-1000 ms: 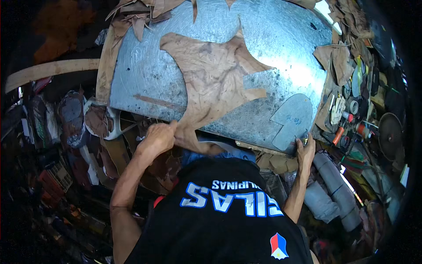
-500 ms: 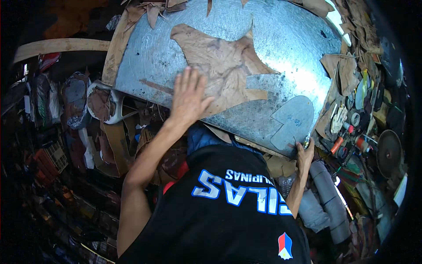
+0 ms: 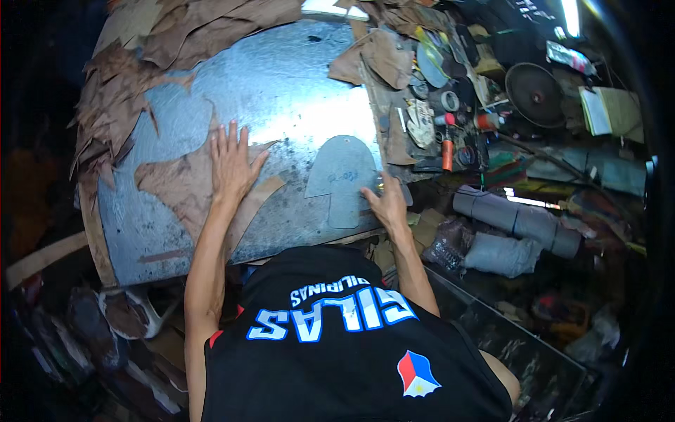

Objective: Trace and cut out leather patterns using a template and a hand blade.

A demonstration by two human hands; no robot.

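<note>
My left hand (image 3: 238, 165) lies flat on a piece of brown leather (image 3: 172, 179), its fingers spread toward the far side. The leather has an irregular outline with pointed corners and a narrow strip running off near the hand. It rests on a scratched grey metal work surface (image 3: 288, 91). At the right edge of that surface, my right hand (image 3: 389, 202) has its fingers curled around a small shiny thing, mostly hidden. Next to this hand lies a flat grey template (image 3: 342, 165), rounded at the far end, notched at one side, with handwriting on it.
Leather scraps (image 3: 112, 98) pile along the left and far edges. To the right stand a roll of tape (image 3: 449, 101), an orange cylinder (image 3: 447, 156) and a dark round disc (image 3: 536, 97). Wrapped grey rolls (image 3: 517, 218) lie beyond my right arm.
The view has turned toward the right, so the surface appears shifted left. My left hand has moved from the leather's near left edge to its right part. My right hand remains by the template.
</note>
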